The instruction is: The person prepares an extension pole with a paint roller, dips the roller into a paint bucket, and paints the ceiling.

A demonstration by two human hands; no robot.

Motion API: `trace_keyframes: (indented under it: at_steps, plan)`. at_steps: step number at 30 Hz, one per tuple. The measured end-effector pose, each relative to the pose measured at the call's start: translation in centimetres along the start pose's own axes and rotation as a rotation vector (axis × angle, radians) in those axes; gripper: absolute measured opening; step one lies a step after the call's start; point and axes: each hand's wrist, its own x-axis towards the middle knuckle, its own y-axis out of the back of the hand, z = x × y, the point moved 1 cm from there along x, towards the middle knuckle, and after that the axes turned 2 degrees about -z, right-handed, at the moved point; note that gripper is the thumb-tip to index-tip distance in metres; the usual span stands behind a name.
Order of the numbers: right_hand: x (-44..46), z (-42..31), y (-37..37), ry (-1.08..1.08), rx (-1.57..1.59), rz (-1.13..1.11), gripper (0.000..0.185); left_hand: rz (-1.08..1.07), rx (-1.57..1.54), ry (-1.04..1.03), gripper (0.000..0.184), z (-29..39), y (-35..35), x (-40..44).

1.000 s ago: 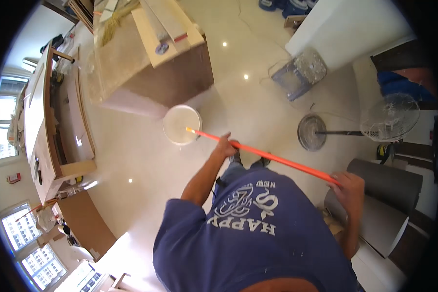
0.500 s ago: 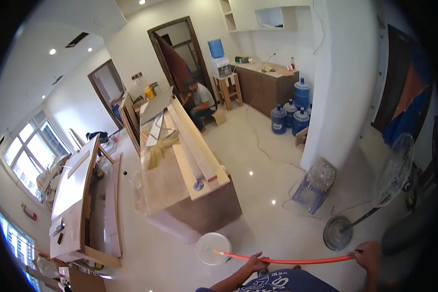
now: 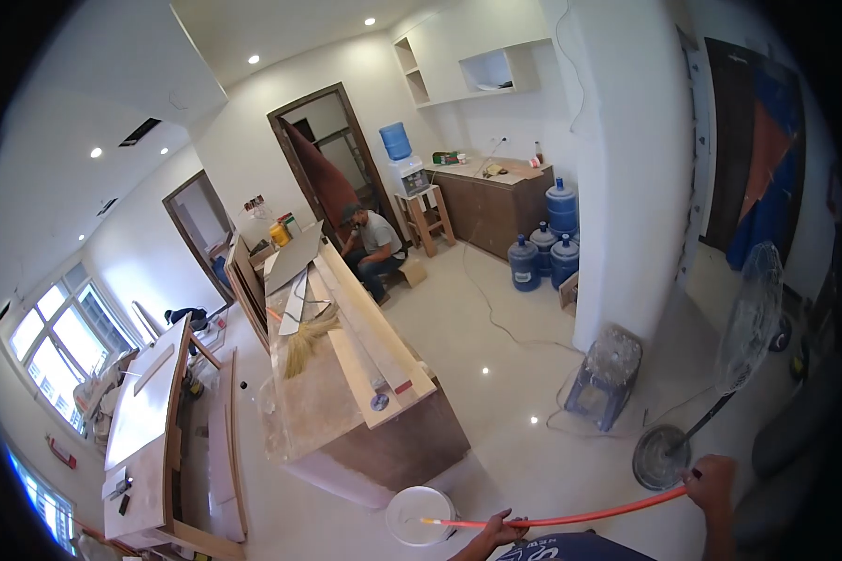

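A long orange pole [image 3: 589, 515] runs across the bottom of the view, appearing curved in the wide lens. My right hand [image 3: 711, 483] is closed around its right end. Farther left along the pole, my left hand [image 3: 501, 533] grips it with the fingers curled. The pole's pale tip [image 3: 428, 522] reaches over a round white bucket [image 3: 392, 512] on the floor; I cannot tell whether it touches anything inside.
Beyond the bucket stands a long wooden counter [image 3: 421, 458] bearing boards and a straw broom [image 3: 309, 346]. A standing fan [image 3: 662, 458] and a dusty stool [image 3: 605, 374] are right. Water jugs [image 3: 524, 264] stand farther back. A person [image 3: 376, 248] sits behind the counter.
The view has tilted up, so the bucket, pole and my hands sit lower in it. Both hands keep their hold on the pole, its tip still over the bucket.
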Motion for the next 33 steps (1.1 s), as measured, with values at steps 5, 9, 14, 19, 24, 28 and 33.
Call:
trace_keyframes:
  at_steps: [5,9,14,19,24,28,33]
  plan:
    - [-1.0,0.1,-3.6,0.084,0.073,0.036,0.031,0.162,-0.06,-0.053,0.042,1.2,-0.2,1.9]
    - [-0.3,2.3,0.2,-0.053,-0.003,0.112,0.029,0.039,-0.009,0.044,0.041,-1.8,-1.2,0.3]
    - [-0.8,1.5,-3.0,0.015,0.038,0.026,0.025,0.095,-0.06,0.011,0.038,0.1,-0.8,2.4]
    - [-1.1,1.2,-1.2,0.035,0.023,-0.005,0.024,0.135,-0.04,-0.012,0.04,-0.4,-0.6,1.4]
    - [-0.9,2.2,0.5,-0.068,-0.014,0.064,0.025,-0.02,0.022,0.082,0.038,-1.8,-1.1,-0.3]
    - [-1.5,0.3,-3.1,0.108,0.042,0.055,0.024,0.207,-0.024,-0.087,0.037,0.6,-0.6,2.5]
    - [-0.7,0.7,1.0,0.044,0.066,0.031,0.022,0.069,0.032,0.021,0.039,-0.9,-0.4,0.4]
